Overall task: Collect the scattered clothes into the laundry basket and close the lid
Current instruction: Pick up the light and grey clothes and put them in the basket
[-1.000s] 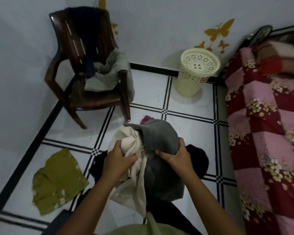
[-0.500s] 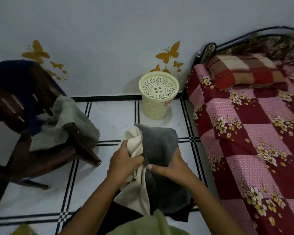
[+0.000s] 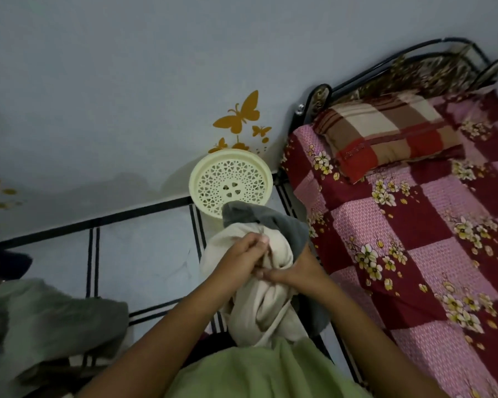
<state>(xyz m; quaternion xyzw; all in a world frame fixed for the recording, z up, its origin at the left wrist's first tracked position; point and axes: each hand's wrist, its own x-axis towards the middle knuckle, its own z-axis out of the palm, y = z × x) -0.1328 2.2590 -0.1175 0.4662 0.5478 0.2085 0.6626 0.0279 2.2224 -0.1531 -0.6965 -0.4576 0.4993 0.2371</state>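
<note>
I hold a bundle of clothes in front of me: a cream garment (image 3: 259,308) with a grey garment (image 3: 273,218) wrapped behind it. My left hand (image 3: 246,258) grips the top of the cream cloth. My right hand (image 3: 296,272) clasps the bundle from the right, touching the left hand. The cream laundry basket (image 3: 230,182) stands on the floor by the wall, just beyond the bundle, with its perforated lid on. A pale grey-green garment (image 3: 49,320) lies heaped at the lower left.
A bed (image 3: 414,239) with a red and pink checked cover and a striped pillow (image 3: 385,130) fills the right side, close to the basket. A dark object (image 3: 3,265) shows at the left edge. White tiled floor (image 3: 144,254) lies between. Gold butterfly stickers mark the wall.
The view has swung right and moved closer to the basket; the chair has left the frame. My hands have drawn together on the bundle, which now overlaps the basket's front.
</note>
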